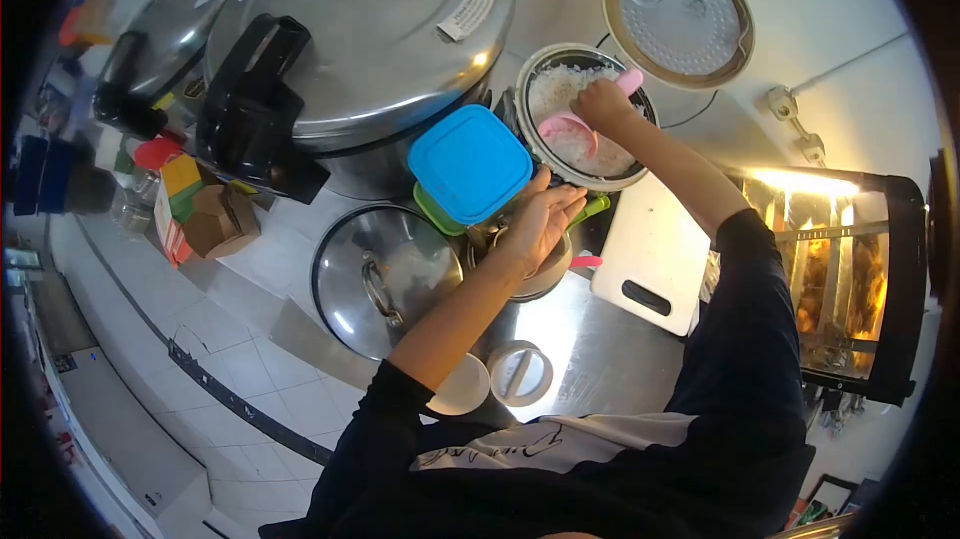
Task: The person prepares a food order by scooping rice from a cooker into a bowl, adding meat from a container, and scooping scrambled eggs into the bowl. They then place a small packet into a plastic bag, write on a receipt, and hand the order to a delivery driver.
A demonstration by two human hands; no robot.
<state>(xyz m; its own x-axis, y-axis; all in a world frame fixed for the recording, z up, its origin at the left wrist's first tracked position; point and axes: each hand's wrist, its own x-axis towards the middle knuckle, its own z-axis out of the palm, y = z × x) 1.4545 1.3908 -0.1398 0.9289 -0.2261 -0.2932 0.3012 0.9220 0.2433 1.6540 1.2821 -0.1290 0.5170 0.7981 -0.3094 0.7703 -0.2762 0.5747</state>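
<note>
My right hand (603,107) is closed on the handle of a pink scoop (562,123), over a rice cooker pot (533,135) of white rice (556,89). The bowl of the scoop sits down in the rice. My left hand (548,224) is palm up with its fingers stretched out, just below the pot's near rim. Its thumb is right at the corner of a square blue lid (470,164), and a green edge (437,207) shows under that lid. Beneath the left hand, partly hidden, is a small pot (540,282).
The cooker's lid (683,14) stands raised behind. A large metal pressure cooker (370,49) is at the left, with a glass-lidded pan (385,279) in front. To the right are a white cutting board (655,249) and a lit oven (830,279). A white round lid (521,373) lies near me.
</note>
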